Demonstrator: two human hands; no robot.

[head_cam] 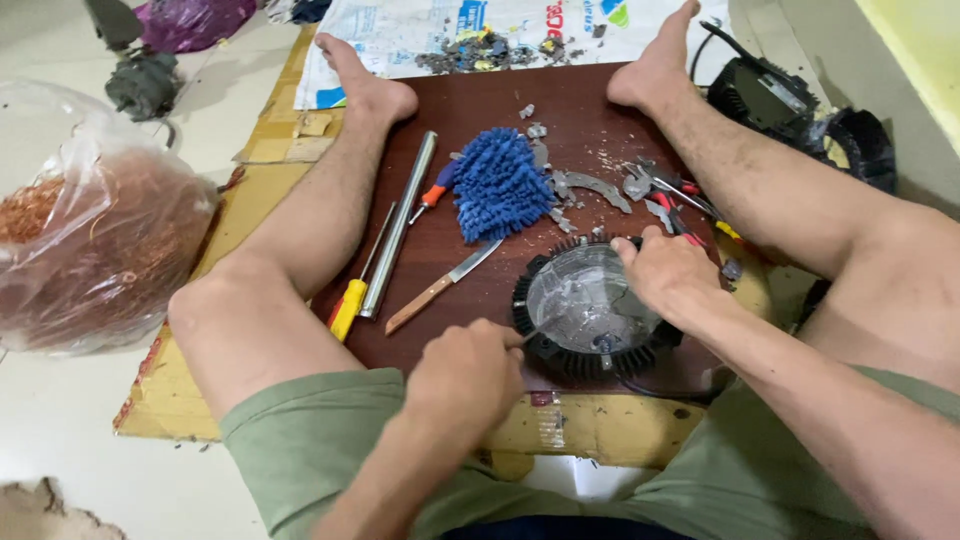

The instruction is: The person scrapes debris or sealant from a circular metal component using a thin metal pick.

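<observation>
Two hands on round black finned unit [590, 310] at brown board [480, 100] front edge: right hand [665, 272] closed over rim, left hand [465, 372] fisted w/ thin tool [535, 335] at clear centre; brace firmly, lever shallow, fingers off shards.

Two screwdrivers are counted, a yellow-handled screwdriver [352, 300] and an orange-handled screwdriver [432, 195]. One knife [443, 287], one metal rod [399, 225], one blue mop head [497, 184], one round finned housing [590, 312] and one bag of copper wire [95, 240] are seen.
</observation>
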